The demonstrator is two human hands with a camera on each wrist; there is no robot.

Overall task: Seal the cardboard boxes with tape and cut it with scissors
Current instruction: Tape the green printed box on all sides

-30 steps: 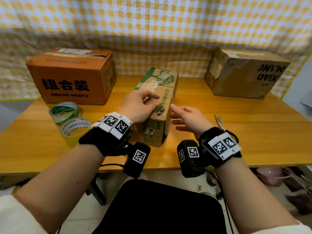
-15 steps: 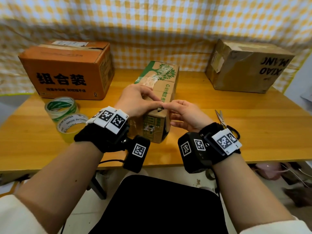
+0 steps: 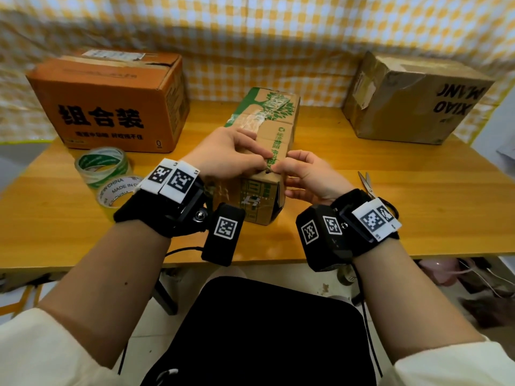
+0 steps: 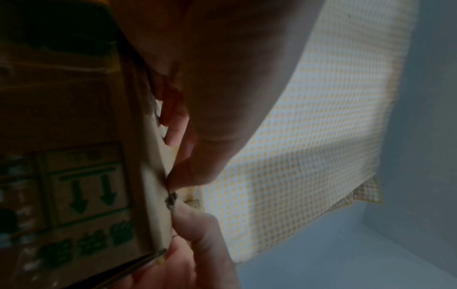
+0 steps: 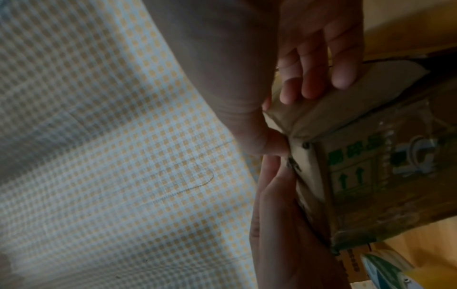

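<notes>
Both hands pinching at the near top edge of the green-printed box.

The left hand (image 3: pixel 228 154) rests on the green-printed box (image 3: pixel 267 135), its fingertips meeting the right hand (image 3: pixel 309 176) there, both pinched at the edge. The box stands mid-tabletop (image 3: pixel 362 218); two tape rolls (image 3: pixel 106 174) sit left, scissors (image 3: pixel 367 185) right.

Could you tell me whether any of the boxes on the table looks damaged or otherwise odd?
Yes. The brown box at the back right is dented and creased, with a label peeling off its side. The green-printed box under both hands carries wrinkled old tape on top.
</notes>
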